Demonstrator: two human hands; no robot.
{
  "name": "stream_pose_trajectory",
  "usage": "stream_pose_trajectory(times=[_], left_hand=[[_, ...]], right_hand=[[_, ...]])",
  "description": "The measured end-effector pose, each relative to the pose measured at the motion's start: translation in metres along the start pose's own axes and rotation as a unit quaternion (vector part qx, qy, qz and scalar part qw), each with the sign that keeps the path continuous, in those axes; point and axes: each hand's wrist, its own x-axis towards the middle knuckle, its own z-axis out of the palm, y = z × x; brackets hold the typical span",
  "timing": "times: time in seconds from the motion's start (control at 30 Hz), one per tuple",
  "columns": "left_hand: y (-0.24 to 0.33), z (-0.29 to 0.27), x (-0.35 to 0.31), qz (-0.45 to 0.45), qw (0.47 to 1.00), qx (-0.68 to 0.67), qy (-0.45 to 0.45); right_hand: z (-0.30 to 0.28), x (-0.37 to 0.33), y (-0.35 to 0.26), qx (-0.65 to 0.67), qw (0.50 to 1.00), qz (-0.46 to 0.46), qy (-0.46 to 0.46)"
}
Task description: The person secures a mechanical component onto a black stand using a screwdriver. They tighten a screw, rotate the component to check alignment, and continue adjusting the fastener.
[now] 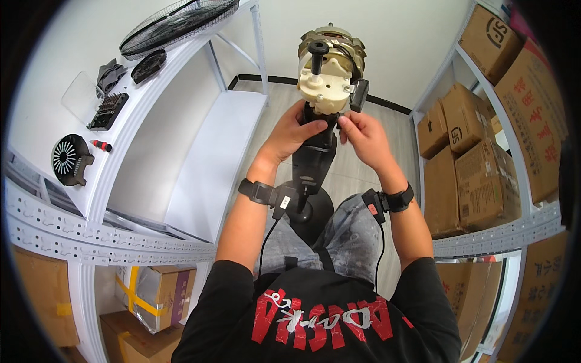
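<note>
- Left hand (289,134) is closed around the black neck (321,143), its thumb laid across the front, just below the gear case (330,95).
- Right hand (367,138) is held at the neck's right side, thumb and fingers drawn together; whether a small part is pinched between them cannot be told.
- At far left, a round slotted cover (68,162) is set on the white shelf (130,112), and a red-and-black screwdriver (101,146) is laid just beside it.
- Beyond these, a bit box (109,112) and a black shell (149,66) are seen, and a wire guard (178,27) is laid at the far end.
- In the middle, the fan stand (313,166) is placed in front of the body, its round base (321,212) seen between the legs (348,233).
- Above the neck, the motor (348,53) is carried behind the cream gear case, from which a black-capped post (318,54) is raised.
- At right, brown boxes (481,181) are stacked on a rack (484,245).
</note>
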Motion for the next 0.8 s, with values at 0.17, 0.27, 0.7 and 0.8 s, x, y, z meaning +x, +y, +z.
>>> stream_pose_trajectory(times=[0.17,0.27,0.7,0.8], left_hand=[[-0.001,-0.002,0.000,0.006,1.000,-0.009,-0.012],[-0.003,-0.003,0.001,0.007,1.000,-0.017,-0.016],[0.001,-0.001,-0.002,-0.001,1.000,0.006,-0.006],[0.003,0.001,-0.001,0.012,1.000,-0.008,-0.010]], right_hand=[[-0.008,0.005,-0.008,0.227,0.954,0.176,-0.084],[-0.004,-0.005,-0.020,0.047,0.999,0.023,0.004],[-0.008,0.007,-0.004,0.192,0.970,0.131,-0.069],[-0.003,-0.007,-0.014,-0.010,0.998,-0.047,0.040]])
